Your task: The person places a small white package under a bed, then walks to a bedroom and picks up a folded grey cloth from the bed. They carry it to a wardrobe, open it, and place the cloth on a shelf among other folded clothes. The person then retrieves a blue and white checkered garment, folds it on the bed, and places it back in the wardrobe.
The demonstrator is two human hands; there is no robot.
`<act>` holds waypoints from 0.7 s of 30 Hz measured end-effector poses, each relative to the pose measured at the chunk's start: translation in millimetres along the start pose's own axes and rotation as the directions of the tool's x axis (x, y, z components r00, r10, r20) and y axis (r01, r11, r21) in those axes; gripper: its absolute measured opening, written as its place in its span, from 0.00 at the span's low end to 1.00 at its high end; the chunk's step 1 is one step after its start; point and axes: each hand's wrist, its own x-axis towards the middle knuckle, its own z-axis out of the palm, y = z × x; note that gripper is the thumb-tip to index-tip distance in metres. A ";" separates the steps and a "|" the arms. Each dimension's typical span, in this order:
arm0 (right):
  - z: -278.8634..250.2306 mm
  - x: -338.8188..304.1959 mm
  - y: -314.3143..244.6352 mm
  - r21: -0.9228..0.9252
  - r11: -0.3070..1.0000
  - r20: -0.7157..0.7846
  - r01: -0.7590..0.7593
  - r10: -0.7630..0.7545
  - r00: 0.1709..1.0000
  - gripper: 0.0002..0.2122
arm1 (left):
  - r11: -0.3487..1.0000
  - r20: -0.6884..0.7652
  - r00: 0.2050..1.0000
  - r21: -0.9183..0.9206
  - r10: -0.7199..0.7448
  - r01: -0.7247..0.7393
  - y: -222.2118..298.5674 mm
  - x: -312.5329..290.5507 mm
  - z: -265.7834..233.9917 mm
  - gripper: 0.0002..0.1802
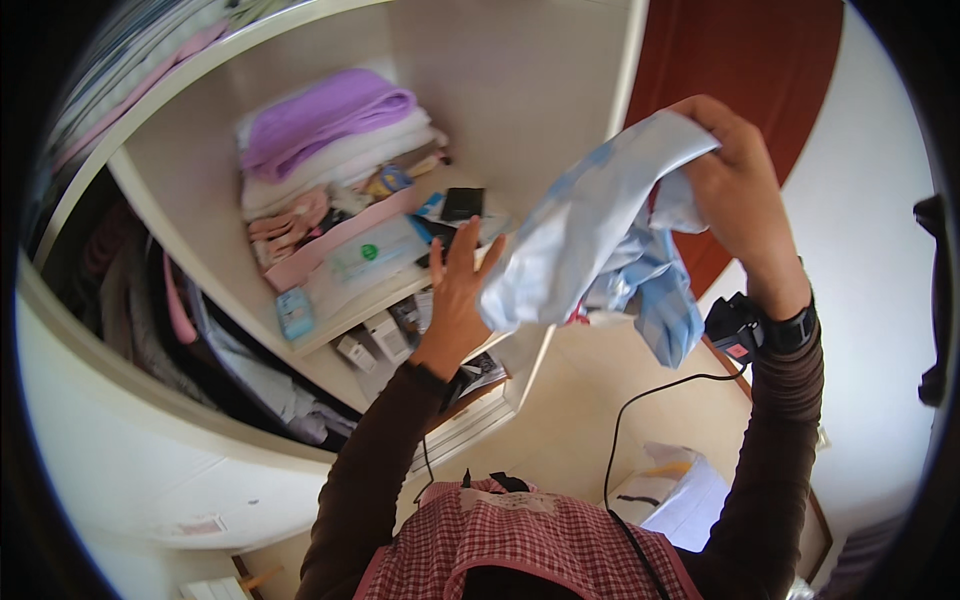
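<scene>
A light blue, shiny satin-like cloth (580,235) hangs crumpled in the air in front of the cupboard. My right hand (740,170) is closed on its upper right end, with the fingers partly hidden by the fabric. The cloth's lower left edge reaches my left hand (458,300). That hand's fingers are spread and point toward the shelf. Whether it touches the cloth is unclear. Behind its fingertips, on the shelf, lie a small black flat item (462,204) and a clear plastic pack (375,250) with a green mark.
On the cupboard shelf, a purple folded towel (330,115) tops a white stack beside a pink bin (335,238). A small blue pack (294,313) sits at the shelf's front edge. White boxes (385,337) stand below. Dark clothes (190,320) hang left. A black cable (655,387) trails from my right wrist.
</scene>
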 end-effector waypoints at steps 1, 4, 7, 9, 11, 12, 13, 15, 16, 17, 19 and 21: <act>-4.8 -6.0 4.5 0.008 1.000 0.050 0.030 -0.030 0.998 0.08 | 0.990 0.138 0.986 -0.096 -0.094 0.108 10.7 0.9 -4.5 0.51; -14.8 -21.9 26.1 -0.026 0.994 0.171 -0.107 0.110 0.979 0.08 | 0.643 0.231 0.966 -0.724 -0.114 0.249 52.7 -9.7 -18.8 0.66; -18.7 -37.2 46.9 0.136 0.961 0.248 -0.242 0.204 0.947 0.08 | 0.549 0.247 0.969 -0.809 -0.004 0.209 82.6 -9.0 -14.0 0.59; -22.1 -44.4 58.8 0.139 0.951 0.282 -0.277 0.231 0.931 0.08 | 0.292 0.330 0.944 -0.900 -0.027 0.323 96.3 -11.4 -11.0 0.45; -30.7 -51.4 68.7 0.129 0.943 0.346 -0.308 0.249 0.905 0.08 | 0.074 0.465 0.877 -0.877 -0.122 0.475 98.7 -10.4 -10.8 0.30; -37.1 -54.7 73.3 0.043 0.953 0.359 -0.301 0.267 0.894 0.08 | -0.043 0.554 0.801 -0.827 -0.226 0.560 98.0 -9.2 -11.3 0.26; -45.7 -58.5 77.6 -0.025 0.961 0.392 -0.275 0.263 0.881 0.08 | -0.278 0.601 0.768 -0.794 -0.223 0.541 96.3 -7.2 -12.1 0.23; -60.8 -64.7 85.1 -0.129 0.947 0.428 -0.295 0.322 0.844 0.09 | -0.425 0.538 0.840 -0.780 -0.078 0.460 91.5 -2.1 -14.1 0.27; -66.4 -69.8 88.1 0.000 0.923 0.425 -0.386 0.349 0.835 0.10 | -0.530 0.550 0.835 -0.709 -0.001 0.466 89.4 -0.2 -14.8 0.29; -70.4 -74.7 90.6 0.098 0.869 0.429 -0.485 0.403 0.809 0.11 | -0.541 0.594 0.802 -0.696 -0.064 0.473 91.9 0.6 -11.1 0.33; -72.1 -84.7 93.8 0.156 0.770 0.449 -0.618 0.502 0.739 0.14 | -0.483 0.653 0.757 -0.668 -0.015 0.567 98.6 -1.9 -3.6 0.40; -67.1 -93.2 94.8 0.205 0.702 0.471 -0.682 0.540 0.697 0.15 | -0.520 0.582 0.809 -0.668 0.081 0.533 113.0 -11.4 7.8 0.44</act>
